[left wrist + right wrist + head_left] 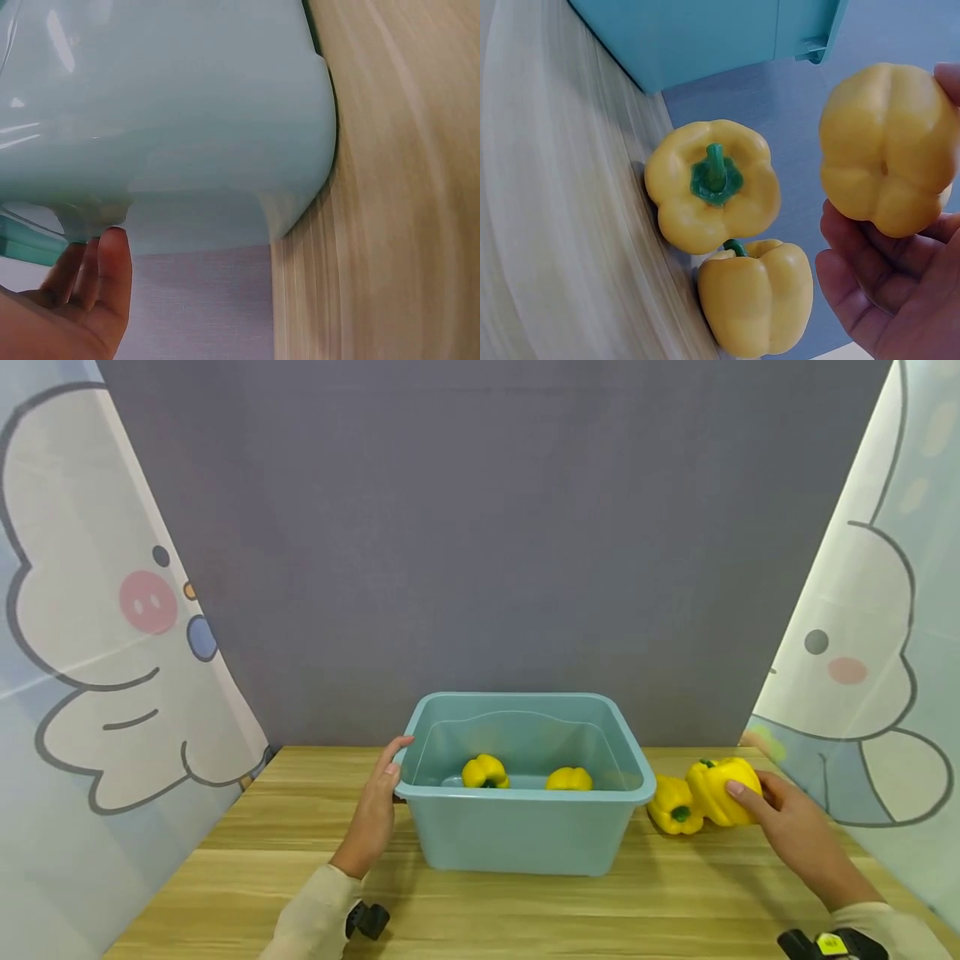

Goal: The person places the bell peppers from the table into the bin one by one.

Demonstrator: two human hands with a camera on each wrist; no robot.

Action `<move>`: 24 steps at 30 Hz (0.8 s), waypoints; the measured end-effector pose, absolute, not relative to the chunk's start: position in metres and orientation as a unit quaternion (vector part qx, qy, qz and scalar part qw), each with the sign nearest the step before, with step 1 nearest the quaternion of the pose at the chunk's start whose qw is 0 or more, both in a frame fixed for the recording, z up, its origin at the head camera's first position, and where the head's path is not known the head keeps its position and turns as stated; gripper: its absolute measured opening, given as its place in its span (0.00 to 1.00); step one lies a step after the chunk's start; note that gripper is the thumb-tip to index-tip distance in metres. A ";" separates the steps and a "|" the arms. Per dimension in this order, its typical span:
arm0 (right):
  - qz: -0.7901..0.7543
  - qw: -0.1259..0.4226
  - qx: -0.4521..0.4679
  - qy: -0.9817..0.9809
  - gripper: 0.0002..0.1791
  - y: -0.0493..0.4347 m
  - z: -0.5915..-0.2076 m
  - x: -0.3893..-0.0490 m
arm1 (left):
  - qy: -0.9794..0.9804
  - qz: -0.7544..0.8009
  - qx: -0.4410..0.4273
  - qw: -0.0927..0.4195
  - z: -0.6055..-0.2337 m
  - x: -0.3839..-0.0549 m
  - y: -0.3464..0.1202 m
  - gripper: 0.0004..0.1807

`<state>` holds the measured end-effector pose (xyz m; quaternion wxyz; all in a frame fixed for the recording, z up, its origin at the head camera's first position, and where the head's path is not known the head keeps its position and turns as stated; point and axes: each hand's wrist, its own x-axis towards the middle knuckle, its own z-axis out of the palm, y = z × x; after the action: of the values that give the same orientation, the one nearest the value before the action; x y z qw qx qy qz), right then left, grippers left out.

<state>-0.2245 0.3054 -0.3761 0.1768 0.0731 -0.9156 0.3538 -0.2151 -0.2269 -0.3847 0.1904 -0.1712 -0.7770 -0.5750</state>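
A light blue-green plastic bin (525,835) stands on the wooden table. My left hand (375,806) holds its left rim, and in the left wrist view the fingers (112,270) bend up under the rim. Inside lie two yellow bell peppers, one on the left (484,770) and one on the right (570,778), its lower part hidden by the front wall. To the right of the bin my right hand (795,822) grips another yellow bell pepper (885,146). Below it in the right wrist view, two more rest on the table, one stem-out (739,214) and one upright (757,304).
The wooden table (300,852) reaches back to a grey backdrop (480,543). Cartoon-printed curtains flank it on the left (90,635) and right (847,635).
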 end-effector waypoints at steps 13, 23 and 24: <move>0.360 0.176 0.060 -0.914 0.31 0.302 -0.362 -0.225 | -0.777 -0.572 -0.172 0.199 -0.383 -0.214 -0.226 0.27; 0.387 0.144 0.046 -0.909 0.35 0.295 -0.355 -0.225 | -0.774 -0.572 -0.175 0.208 -0.385 -0.216 -0.224 0.27; 0.389 0.143 0.045 -0.909 0.36 0.295 -0.354 -0.225 | -0.774 -0.572 -0.176 0.208 -0.385 -0.215 -0.224 0.27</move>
<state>-0.2246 0.2946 -0.3538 0.1427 0.0447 -0.9092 0.3885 -0.2150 -0.2243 -0.3852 0.2081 -0.1755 -0.7739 -0.5719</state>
